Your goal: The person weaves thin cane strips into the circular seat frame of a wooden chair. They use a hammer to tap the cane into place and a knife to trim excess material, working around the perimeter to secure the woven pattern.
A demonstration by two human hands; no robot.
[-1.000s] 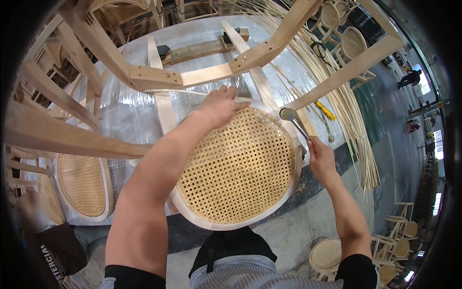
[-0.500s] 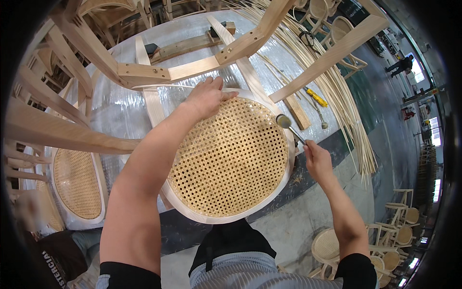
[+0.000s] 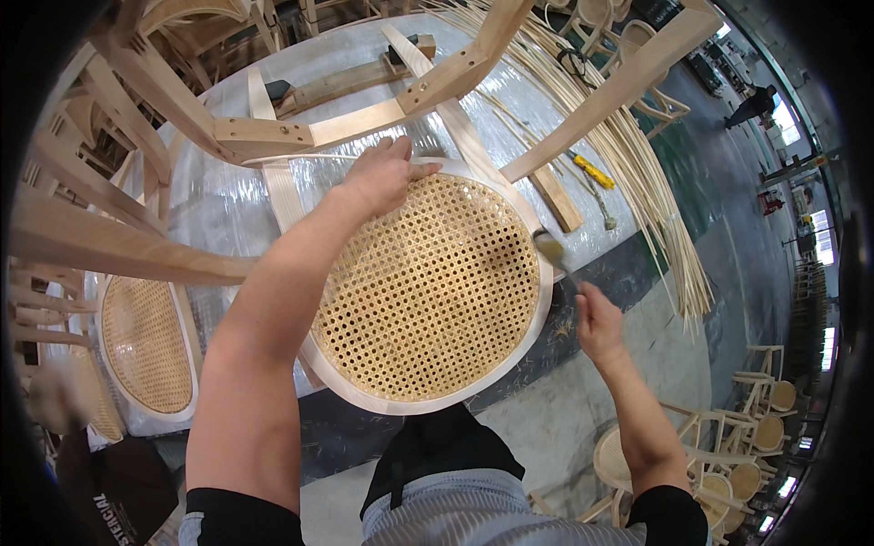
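An oval chair back with woven cane webbing (image 3: 428, 300) in a pale wooden rim lies in front of me. My left hand (image 3: 381, 177) is at its far edge, fingers closed around a thin pale cane strip (image 3: 305, 157) that trails off to the left. One finger of that hand presses along the rim. In my right hand (image 3: 601, 323) is a hammer (image 3: 549, 247), held by its handle beside the right edge of the oval. Motion blurs its head, and I cannot tell whether it touches the rim.
Wooden chair legs and braces (image 3: 360, 126) rise beyond the oval. On the plastic-covered table (image 3: 228, 100) lie a yellow-handled tool (image 3: 594, 171), a wood block (image 3: 555, 198) and long cane strips (image 3: 637, 182). Another caned oval (image 3: 146, 346) stands left, near a person in dark clothing (image 3: 123, 487).
The hammer has swung slightly downward and its head is now blurred. My left hand stays at the rim with the strip. The whole view has shifted a little.
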